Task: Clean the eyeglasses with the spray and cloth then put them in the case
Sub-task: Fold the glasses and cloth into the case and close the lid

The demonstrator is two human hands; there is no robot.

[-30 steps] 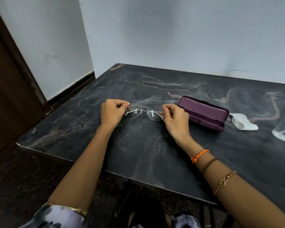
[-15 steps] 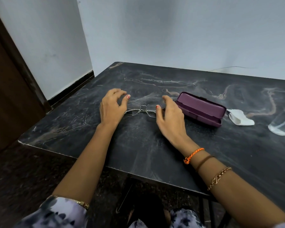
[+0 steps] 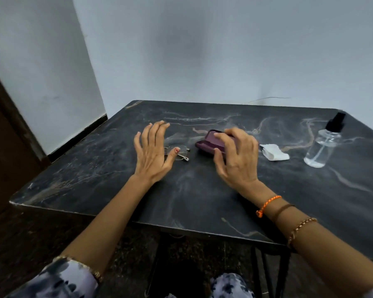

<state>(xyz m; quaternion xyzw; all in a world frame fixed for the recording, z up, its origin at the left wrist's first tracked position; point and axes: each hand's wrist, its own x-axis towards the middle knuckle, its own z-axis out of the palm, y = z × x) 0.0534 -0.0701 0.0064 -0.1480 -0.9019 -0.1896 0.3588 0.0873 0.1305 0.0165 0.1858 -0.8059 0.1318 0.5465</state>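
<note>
Dark marbled worktop [image 3: 181,201] in a corner of pale walls, w/ the eyeglasses [image 3: 179,152] lying folded on it, partly behind the left hand [image 3: 152,154] — that hand hovers w/ fingers spread and straight, gripping nothing. Just right of the glasses sits the closed purple case [image 3: 206,143]; the right hand [image 3: 238,157] is over it w/ fingers curved around its near end — can't tell if it actually grips. Further right: crumpled white cloth [image 3: 274,152], then the clear spray bottle [image 3: 322,145] upright w/ black nozzle.
</note>
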